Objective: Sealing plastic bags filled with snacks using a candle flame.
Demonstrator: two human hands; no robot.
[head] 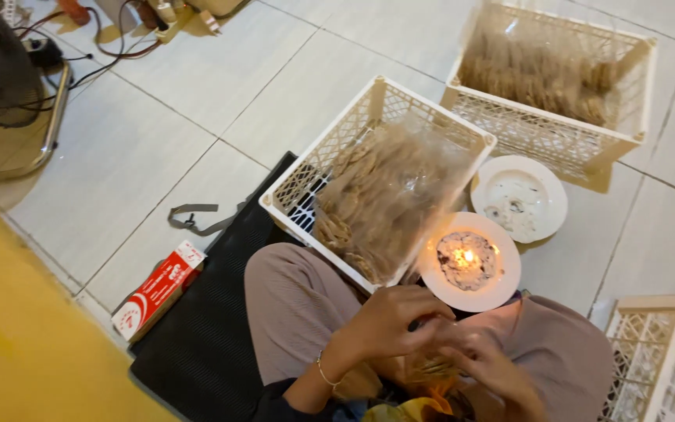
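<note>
The person sits on a black ribbed mat (212, 328) laid over pale glossy floor tiles (158, 156), knees covered in soft mauve cloth. Both hands meet low over the lap: the left hand (392, 320), with a thin bracelet at the wrist, curls its fingers down and inward, and the right hand (486, 363) comes up under it with fingers bent. Between them sits a small bundle of thin brown crackers (431, 366), rough and crisp-looking, partly hidden by the fingers; both hands close around it, though exactly which fingers press it cannot be told. Just beyond the hands stands a round white plate (503, 293) carrying a small lit flame in a pool of melted wax. Beside that, further off, a second white plate (544, 180) holds pale wax remains. Directly ahead of the knees, a cream latticed plastic crate (337, 144) holds a clear plastic bag stuffed with the same brown crackers (376, 203). A second matching crate (626, 109), also filled, stands behind it, and the corner of a third crate (666, 359) shows at the right. A red and white carton (158, 289) lies at the mat's left edge.
</note>
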